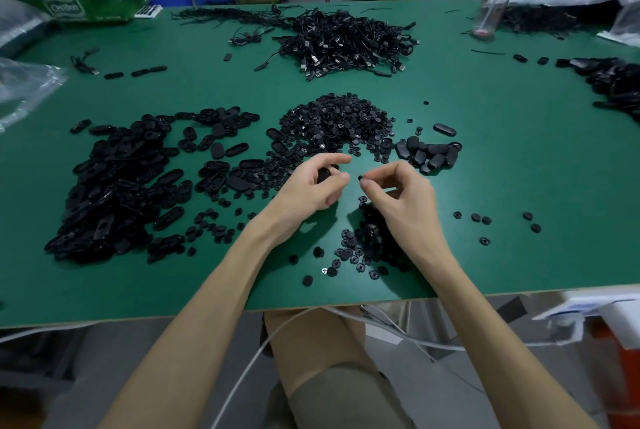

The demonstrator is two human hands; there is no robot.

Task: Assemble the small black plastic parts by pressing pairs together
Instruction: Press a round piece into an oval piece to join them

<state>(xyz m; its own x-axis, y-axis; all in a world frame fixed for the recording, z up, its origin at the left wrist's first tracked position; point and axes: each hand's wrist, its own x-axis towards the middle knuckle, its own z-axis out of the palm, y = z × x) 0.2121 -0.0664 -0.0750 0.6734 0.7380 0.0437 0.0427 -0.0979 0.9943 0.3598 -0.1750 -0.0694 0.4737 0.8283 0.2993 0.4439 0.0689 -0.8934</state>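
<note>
Left hand grip curls round a black oval plastic shell. Right hand pinches a small round black plastic button, just beside, at the shell's 3 o'clock; both above green tabletop.

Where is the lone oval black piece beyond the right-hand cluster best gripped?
Pinch the lone oval piece across its narrow width, on its two long sides, coming down from above. It lies flat on the green table, apart from its neighbours, so both long edges look free. The rounded ends would probably give a poorer grip.
</note>
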